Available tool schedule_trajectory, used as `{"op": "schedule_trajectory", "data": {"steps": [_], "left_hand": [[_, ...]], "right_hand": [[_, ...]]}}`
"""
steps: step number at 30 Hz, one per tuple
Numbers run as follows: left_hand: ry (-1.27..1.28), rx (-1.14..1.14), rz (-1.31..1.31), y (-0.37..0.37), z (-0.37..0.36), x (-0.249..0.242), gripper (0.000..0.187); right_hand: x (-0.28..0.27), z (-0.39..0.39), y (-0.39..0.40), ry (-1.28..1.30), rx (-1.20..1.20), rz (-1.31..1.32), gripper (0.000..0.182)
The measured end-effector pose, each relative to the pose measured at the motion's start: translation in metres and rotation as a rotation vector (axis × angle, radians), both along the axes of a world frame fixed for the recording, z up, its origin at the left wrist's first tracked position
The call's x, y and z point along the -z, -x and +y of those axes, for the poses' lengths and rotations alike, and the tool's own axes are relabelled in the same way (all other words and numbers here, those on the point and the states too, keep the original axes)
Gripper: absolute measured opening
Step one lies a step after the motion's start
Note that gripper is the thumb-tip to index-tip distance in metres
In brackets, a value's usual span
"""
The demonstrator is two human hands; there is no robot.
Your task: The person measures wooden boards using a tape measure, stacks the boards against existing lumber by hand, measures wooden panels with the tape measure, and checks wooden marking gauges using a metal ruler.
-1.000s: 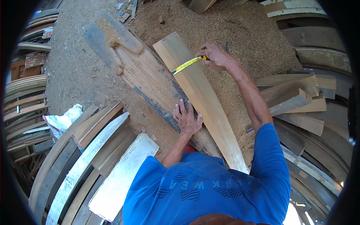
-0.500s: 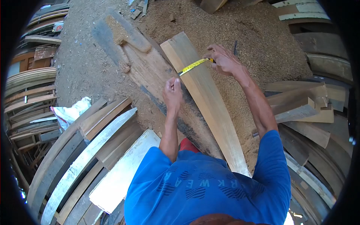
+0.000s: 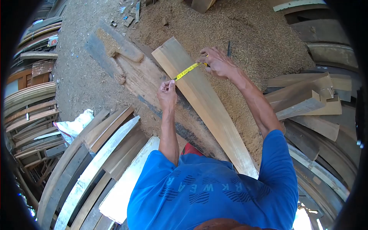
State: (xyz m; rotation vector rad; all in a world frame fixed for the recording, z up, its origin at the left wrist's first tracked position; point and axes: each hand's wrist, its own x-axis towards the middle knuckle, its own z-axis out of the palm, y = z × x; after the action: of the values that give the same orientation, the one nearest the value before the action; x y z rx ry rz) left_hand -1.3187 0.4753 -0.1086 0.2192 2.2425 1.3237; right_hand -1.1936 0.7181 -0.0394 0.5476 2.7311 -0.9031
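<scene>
A yellow tape measure [image 3: 188, 71] stretches across the upper part of a light wooden board [image 3: 209, 101]. The fingers of my left hand [image 3: 167, 96] are pinched at the tape's end by the board's left edge. On the right side, my right hand [image 3: 218, 63] is closed round the tape's body, which is mostly hidden by the fingers. Beneath the light board runs a wide, dirty plank [image 3: 149, 82], with sawdust on its far end.
Sawdust [image 3: 264, 46] covers the ground beyond the boards. Stacked planks [image 3: 306, 96] lie to the right. At the left are more timber [image 3: 76, 168], a white sack [image 3: 74, 124] and a white board [image 3: 128, 184].
The view has shifted a little, so boards and hands appear farther left. My left hand has come up to the tape's end, where a small gap showed before.
</scene>
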Motion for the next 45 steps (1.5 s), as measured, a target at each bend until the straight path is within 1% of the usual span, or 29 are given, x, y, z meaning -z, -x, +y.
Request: {"op": "schedule_trajectory", "data": {"steps": [2,5,8,11,13,14,17,20,21,23,25,27,29,31,32,34,35,37,38,39,40,42,45], "left_hand": [[-0.019,-0.001,0.009,-0.001,0.000,0.000,0.018],[0.019,0.005,0.028,-0.002,0.002,-0.006,0.018],[0.058,0.000,0.051,0.000,0.000,-0.002,0.022],[0.022,0.006,0.066,0.000,-0.002,0.004,0.023],[-0.035,0.002,0.007,0.000,-0.006,0.013,0.024],[-0.067,0.000,-0.021,0.000,-0.007,0.017,0.026],[-0.309,-0.032,0.027,-0.013,-0.009,0.027,0.039],[-0.287,-0.017,-0.141,-0.011,-0.017,0.023,0.056],[-0.111,0.077,0.135,-0.019,-0.016,0.006,0.060],[0.234,0.295,0.676,-0.045,0.000,-0.045,0.067],[0.238,0.579,0.724,-0.074,0.002,-0.059,0.074],[0.223,0.852,0.769,-0.112,-0.004,-0.061,0.079],[0.194,1.088,0.823,-0.166,-0.022,-0.051,0.080],[0.152,1.281,0.869,-0.214,-0.055,-0.055,0.080],[0.110,1.366,0.827,-0.233,-0.071,-0.061,0.079],[0.036,1.528,0.734,-0.268,-0.104,-0.070,0.078],[-0.041,1.580,0.544,-0.282,-0.120,-0.066,0.077],[-0.176,1.647,0.160,-0.306,-0.148,-0.056,0.075],[-0.148,1.394,-0.284,-0.320,-0.159,-0.065,0.072],[-0.115,1.095,-0.698,-0.334,-0.168,-0.080,0.068],[-0.079,0.752,-1.077,-0.345,-0.176,-0.089,0.065],[-0.084,0.710,-1.033,-0.346,-0.191,-0.085,0.057],[-0.107,0.636,-0.981,-0.319,-0.213,-0.055,0.046]], "right_hand": [[0.005,-0.001,-0.002,0.010,0.008,0.015,0.046],[0.010,0.000,-0.003,0.016,0.015,0.024,0.045],[0.015,-0.001,-0.003,0.024,0.019,0.034,0.045],[0.010,-0.003,-0.003,0.024,0.028,0.012,0.047],[0.005,-0.009,-0.003,0.060,0.046,-0.014,0.050],[0.002,-0.013,-0.005,0.075,0.054,-0.026,0.052],[-0.004,-0.036,-0.028,0.111,0.092,0.078,0.059],[-0.006,-0.066,-0.084,0.276,0.303,0.160,0.065],[-0.005,-0.079,-0.110,0.306,0.383,0.107,0.065],[-0.004,-0.109,-0.175,0.372,0.566,-0.013,0.066],[-0.002,-0.154,-0.250,0.343,0.727,-0.105,0.067],[-0.006,-0.208,-0.323,0.322,0.896,-0.183,0.068],[-0.014,-0.258,-0.382,0.300,1.055,-0.236,0.070],[-0.022,-0.305,-0.425,0.315,1.201,-0.267,0.072],[-0.023,-0.324,-0.438,0.326,1.267,-0.282,0.073],[-0.026,-0.353,-0.448,0.338,1.294,-0.273,0.075],[-0.026,-0.365,-0.449,0.342,1.302,-0.266,0.076],[-0.003,-0.390,-0.441,0.244,1.244,-0.104,0.077],[-0.014,-0.391,-0.424,0.301,1.212,-0.060,0.076],[-0.031,-0.390,-0.407,0.357,1.176,-0.018,0.075],[-0.042,-0.392,-0.396,0.420,1.144,0.080,0.072],[-0.059,-0.400,-0.387,0.539,1.067,0.272,0.065],[-0.061,-0.389,-0.416,0.463,1.067,0.258,0.064]]}}
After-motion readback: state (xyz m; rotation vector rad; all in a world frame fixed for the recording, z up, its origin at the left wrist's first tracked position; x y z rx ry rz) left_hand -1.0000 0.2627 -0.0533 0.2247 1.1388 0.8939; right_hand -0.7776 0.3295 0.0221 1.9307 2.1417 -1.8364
